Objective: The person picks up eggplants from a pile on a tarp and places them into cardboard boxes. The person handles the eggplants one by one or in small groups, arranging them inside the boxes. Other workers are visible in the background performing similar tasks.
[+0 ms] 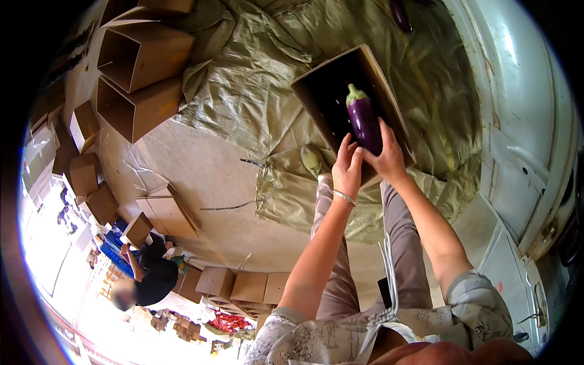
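A purple eggplant with a green cap [363, 119] lies lengthwise over an open cardboard box [388, 93] whose inside is dark, with small glints on what lies there. The thumb and fingers of my right hand [387, 153] grip the eggplant's lower end. My left hand [348, 169], below a bangle on the wrist, is close to that same end, its fingertips near or touching it; whether it bears on the eggplant is unclear. Another eggplant [400, 15] rests on the tarp [255, 91] beyond the box.
Open cardboard boxes [157, 57] stand at the upper left. A white metal vehicle body [515, 150] borders the tarp at right. A person in dark clothes [157, 271] handles a box at lower left. More boxes [248, 287] are stacked behind me. My shoe [314, 160] is beside the box.
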{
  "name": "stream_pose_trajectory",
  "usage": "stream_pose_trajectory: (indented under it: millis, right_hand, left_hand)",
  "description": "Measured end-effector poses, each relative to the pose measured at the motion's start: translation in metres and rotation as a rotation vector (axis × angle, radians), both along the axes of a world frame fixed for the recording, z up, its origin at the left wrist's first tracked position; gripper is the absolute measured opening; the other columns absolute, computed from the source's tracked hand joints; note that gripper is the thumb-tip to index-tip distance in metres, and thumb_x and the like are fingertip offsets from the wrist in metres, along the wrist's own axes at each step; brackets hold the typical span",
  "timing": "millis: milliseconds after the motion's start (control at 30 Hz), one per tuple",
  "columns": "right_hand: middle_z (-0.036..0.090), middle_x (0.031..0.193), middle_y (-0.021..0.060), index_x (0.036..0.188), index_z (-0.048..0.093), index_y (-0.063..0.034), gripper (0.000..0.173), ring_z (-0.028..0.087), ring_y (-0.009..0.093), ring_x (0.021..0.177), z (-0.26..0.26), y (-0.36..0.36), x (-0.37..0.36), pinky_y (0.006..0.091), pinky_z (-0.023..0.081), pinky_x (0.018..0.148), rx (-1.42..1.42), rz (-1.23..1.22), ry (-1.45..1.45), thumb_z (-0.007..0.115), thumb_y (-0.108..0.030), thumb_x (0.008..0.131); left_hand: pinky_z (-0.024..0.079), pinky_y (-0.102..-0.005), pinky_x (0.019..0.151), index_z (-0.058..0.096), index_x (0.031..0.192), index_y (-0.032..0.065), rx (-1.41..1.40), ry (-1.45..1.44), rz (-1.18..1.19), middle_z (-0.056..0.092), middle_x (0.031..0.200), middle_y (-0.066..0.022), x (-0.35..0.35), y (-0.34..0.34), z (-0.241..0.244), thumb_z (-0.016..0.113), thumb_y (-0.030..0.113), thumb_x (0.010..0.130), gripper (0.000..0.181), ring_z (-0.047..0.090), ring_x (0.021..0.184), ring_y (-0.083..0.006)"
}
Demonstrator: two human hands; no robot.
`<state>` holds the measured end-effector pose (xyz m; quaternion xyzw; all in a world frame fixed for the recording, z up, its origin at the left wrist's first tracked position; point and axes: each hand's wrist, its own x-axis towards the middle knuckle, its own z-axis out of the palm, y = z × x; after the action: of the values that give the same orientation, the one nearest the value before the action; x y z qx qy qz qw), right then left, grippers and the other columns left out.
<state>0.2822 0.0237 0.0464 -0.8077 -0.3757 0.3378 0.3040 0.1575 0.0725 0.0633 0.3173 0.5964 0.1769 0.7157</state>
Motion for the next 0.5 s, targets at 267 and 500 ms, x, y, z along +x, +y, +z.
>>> stream_pose_trajectory:
  millis: [267,500]
  right_hand:
    - [0.035,0.149,0.0206,0.146,0.029,0.0014,0.078,0.04,0.039,0.132,-0.088,0.007,0.018,0.0409,0.036,0.11,-0.274,0.081,-0.41,0.067,-0.003,0.078]
    - [0.024,0.156,0.0164,0.149,0.023,-0.0018,0.081,0.038,0.037,0.135,-0.101,0.021,0.027,0.0392,0.036,0.111,-0.326,0.185,-0.41,0.067,-0.008,0.081]
  left_hand:
    - [0.04,-0.0433,0.104,0.04,0.143,0.001,0.728,0.567,-0.47,0.052,0.131,-0.0235,-0.032,0.004,-0.003,0.065,0.014,0.088,0.062,0.047,0.124,-0.0381]
    - [0.051,-0.0427,0.078,0.027,0.15,0.0045,0.469,0.556,-0.466,0.059,0.112,-0.0212,-0.01,0.023,-0.032,0.066,0.019,0.088,0.075,0.06,0.091,-0.0391]
